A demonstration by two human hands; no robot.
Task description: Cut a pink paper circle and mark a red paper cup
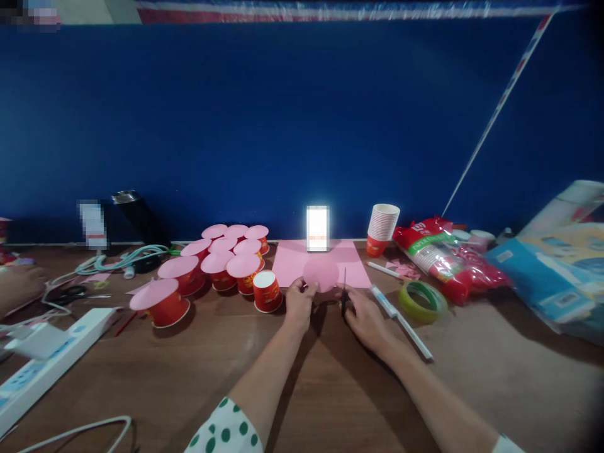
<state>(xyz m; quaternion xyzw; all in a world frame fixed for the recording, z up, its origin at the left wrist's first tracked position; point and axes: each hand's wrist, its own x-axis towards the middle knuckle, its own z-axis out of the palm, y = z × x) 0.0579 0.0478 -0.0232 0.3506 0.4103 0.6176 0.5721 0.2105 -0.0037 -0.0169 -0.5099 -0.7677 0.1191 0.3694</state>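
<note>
dim overall; white screen (318, 228) glaring; soft shadows across table (207, 371); edges stretched, right side blurred.

Scissors (344, 294) partly hidden by the right hand (363, 318) — power strip (47, 369) cut off at the left edge

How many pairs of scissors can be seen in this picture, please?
2: the scissors in the right hand, and what looks like a black-handled pair near the power strip. More may be hidden.

Scissors (345, 280) were positioned right of the paper disc (321, 273).
Paper cups (225, 281) were grouped to its left.
</note>
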